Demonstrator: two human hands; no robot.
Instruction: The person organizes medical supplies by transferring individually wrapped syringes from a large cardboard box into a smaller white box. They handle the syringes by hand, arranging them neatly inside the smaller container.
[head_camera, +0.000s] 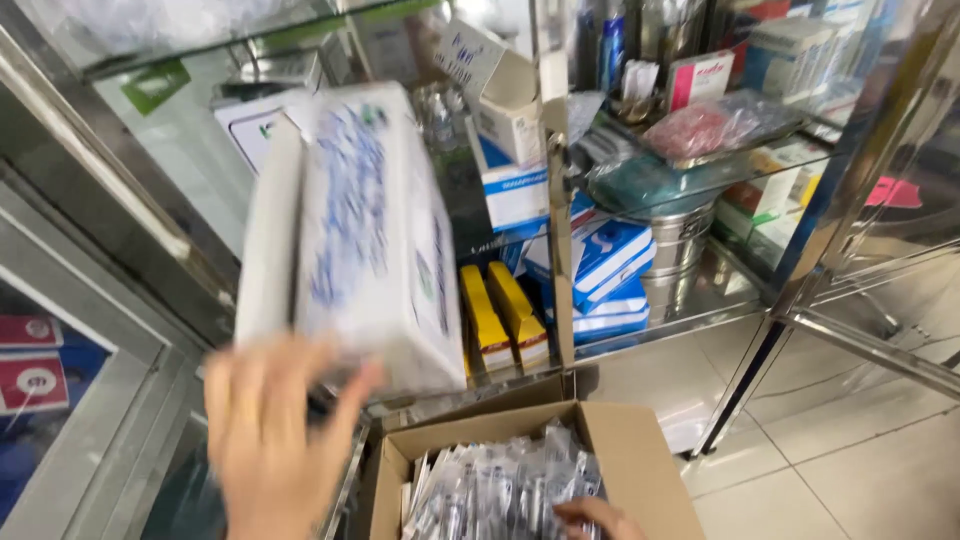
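My left hand (268, 440) holds up a large white box with blue print (350, 230), gripping its lower edge; the box is tilted and blurred by motion, in front of the open metal-and-glass cabinet (556, 200). My right hand (595, 518) shows only at the bottom edge, fingers resting on clear plastic-wrapped packets (500, 485) that fill an open cardboard carton (640, 460) on the floor. Whether it grips a packet is hidden.
The cabinet's shelves hold blue-and-white boxes (610, 265), two yellow boxes (500, 320), a steel canister (680, 240), bagged items and small cartons. An open glass door with a metal frame (110, 200) stands at left. Tiled floor (850, 460) lies at right.
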